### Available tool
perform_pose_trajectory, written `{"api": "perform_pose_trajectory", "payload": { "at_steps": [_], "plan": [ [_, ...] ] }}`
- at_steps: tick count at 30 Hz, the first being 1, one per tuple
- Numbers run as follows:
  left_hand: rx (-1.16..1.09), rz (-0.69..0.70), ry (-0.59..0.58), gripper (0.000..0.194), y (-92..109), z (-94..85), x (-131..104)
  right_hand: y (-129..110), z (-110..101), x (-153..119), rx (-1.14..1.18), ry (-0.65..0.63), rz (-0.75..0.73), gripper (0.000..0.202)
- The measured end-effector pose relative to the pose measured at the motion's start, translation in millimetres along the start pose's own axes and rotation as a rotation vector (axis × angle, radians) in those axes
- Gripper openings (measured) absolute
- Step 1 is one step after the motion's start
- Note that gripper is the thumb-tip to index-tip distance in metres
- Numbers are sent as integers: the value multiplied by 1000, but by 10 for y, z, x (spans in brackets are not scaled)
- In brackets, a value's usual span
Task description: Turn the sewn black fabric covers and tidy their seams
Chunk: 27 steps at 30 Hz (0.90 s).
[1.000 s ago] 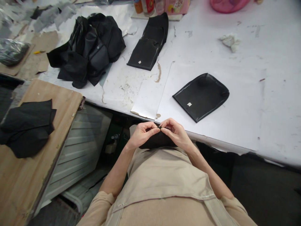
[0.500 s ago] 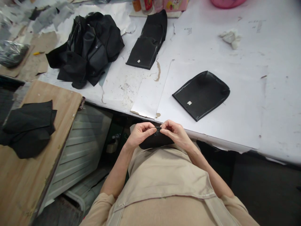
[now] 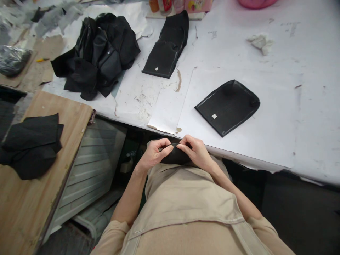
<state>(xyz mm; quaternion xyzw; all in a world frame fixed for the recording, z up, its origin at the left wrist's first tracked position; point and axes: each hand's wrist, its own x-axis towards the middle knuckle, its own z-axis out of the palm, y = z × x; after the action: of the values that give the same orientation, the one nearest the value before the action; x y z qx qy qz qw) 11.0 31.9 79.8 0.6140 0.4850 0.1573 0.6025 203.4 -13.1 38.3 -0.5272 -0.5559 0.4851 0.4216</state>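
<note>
Between my hands, at the table's front edge, is a black leather-like piece (image 3: pixel 178 156), its lower part resting near my lap. My left hand (image 3: pixel 157 152) pinches its upper edge between thumb and forefinger. A short way to the right, my right hand (image 3: pixel 195 150) pinches the same edge. The lower side of the piece is partly hidden by my hands and apron. On the table ahead lies a flat black panel (image 3: pixel 230 106) with a rounded far end and a small white tag. Farther back rests a longer black panel (image 3: pixel 166 49), also tagged.
A heap of black material (image 3: pixel 103 56) sits on the white table (image 3: pixel 278 134) at left. More folded black pieces (image 3: pixel 32 141) lie on a wooden board (image 3: pixel 69 124). Bottles (image 3: pixel 165 5), a pink bowl (image 3: pixel 256 3) and crumpled tissue (image 3: pixel 261 43) stand or lie farther back.
Both hands have shifted slightly left along the edge of the black piece, still pinching it. The panels on the table have stayed put.
</note>
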Motion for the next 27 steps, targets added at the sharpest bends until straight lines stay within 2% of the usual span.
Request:
{"api": "perform_pose_trajectory", "payload": {
  "at_steps": [2,8,13,16,22,27],
  "plan": [
    [2,14,6,31,2,-29,-16,4,-22,17,-8,-18,-15,28],
    [-245,18,179,32,-167,-142,-56,104,-319,17,-96,-127,-18,21],
    [-297,34,220,31,-237,-166,-67,204,-433,-17,-82,-111,31,22],
    [-318,34,246,31,-234,-150,-63,251,-423,-25,-5,-47,82,24],
    [-447,76,333,29,-258,-150,-47,399,-417,-67,311,128,178,26],
    [-536,106,405,31,-278,-39,-3,402,-247,-73,552,386,331,46]
  ]
}}
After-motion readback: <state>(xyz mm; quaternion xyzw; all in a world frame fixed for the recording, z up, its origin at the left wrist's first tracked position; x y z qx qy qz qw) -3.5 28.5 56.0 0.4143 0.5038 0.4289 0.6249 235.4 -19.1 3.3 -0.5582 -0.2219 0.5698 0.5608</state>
